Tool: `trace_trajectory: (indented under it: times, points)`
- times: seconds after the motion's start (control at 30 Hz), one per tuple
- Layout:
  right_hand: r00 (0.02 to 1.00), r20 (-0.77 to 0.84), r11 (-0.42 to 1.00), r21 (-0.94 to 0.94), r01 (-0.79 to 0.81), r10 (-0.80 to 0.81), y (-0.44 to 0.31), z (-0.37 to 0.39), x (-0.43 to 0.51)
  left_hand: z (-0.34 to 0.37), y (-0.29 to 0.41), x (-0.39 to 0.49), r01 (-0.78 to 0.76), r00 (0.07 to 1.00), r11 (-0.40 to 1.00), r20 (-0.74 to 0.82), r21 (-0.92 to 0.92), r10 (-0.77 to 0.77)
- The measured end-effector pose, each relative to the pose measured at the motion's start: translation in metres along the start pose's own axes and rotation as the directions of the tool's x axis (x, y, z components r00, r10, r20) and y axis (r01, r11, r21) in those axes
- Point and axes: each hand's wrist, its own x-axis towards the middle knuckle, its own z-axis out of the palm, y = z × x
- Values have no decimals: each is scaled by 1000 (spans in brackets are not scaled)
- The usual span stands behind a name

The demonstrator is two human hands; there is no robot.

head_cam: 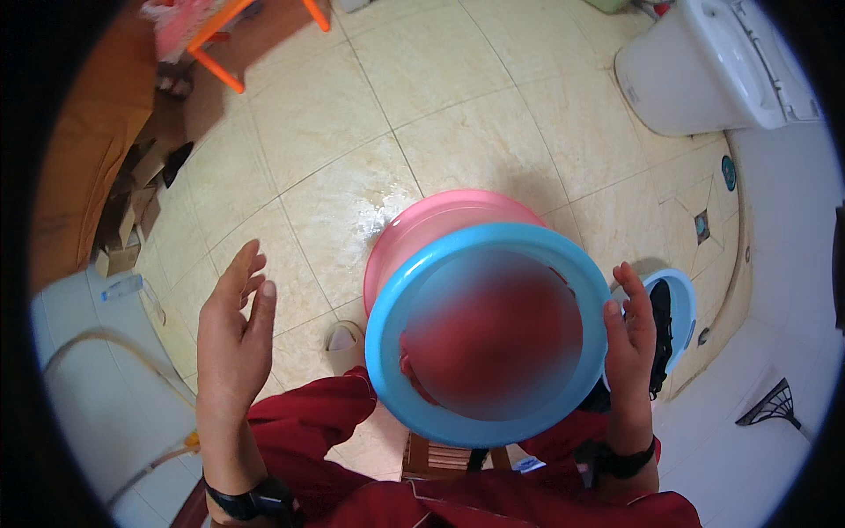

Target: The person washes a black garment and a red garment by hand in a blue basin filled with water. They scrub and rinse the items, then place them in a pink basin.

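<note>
A blue plastic basin [389,277] stands before me, partly over a pink basin [379,270]. Inside the blue one lies something red, perhaps cloth; a blur hides most of it. My left hand [239,330] hovers to the left, away from both basins, fingers apart and slightly curled, holding nothing. At the right rim of the blue basin is my right hand [630,330], its thumb close to the rim; whether it touches cannot be told. Its fingers are apart and nothing is in them.
A pale blue bucket [686,317] with a black item [660,330] stands at right. Further off are a white toilet [686,72] and a floor drain [702,226]. Left are cardboard boxes [119,251], a plastic bottle [123,288], a hose [148,465] and an orange metal frame [214,69].
</note>
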Motion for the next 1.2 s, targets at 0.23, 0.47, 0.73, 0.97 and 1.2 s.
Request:
trace_trajectory:
  times: [0.23,0.47,0.73,0.97,1.2]
  points:
    - [983,-50,982,-73,172,-175,-32,-17,-40,1,46,-59,-362,931,926,-88,-107,353]
    - [915,-145,921,56,387,-376,-33,-21,-94,45,64,-87,-577,817,817,39,3,576]
    - [995,-70,865,501,-22,65,-54,-46,-186,120,11,-108,-407,893,913,226,38,389]
    - [987,-154,957,274,95,-54,7,-1,-149,155,5,-116,-376,918,917,189,131,349]
    - [998,48,855,-518,-6,36,43,47,-136,192,-33,-129,-355,935,925,41,138,353]
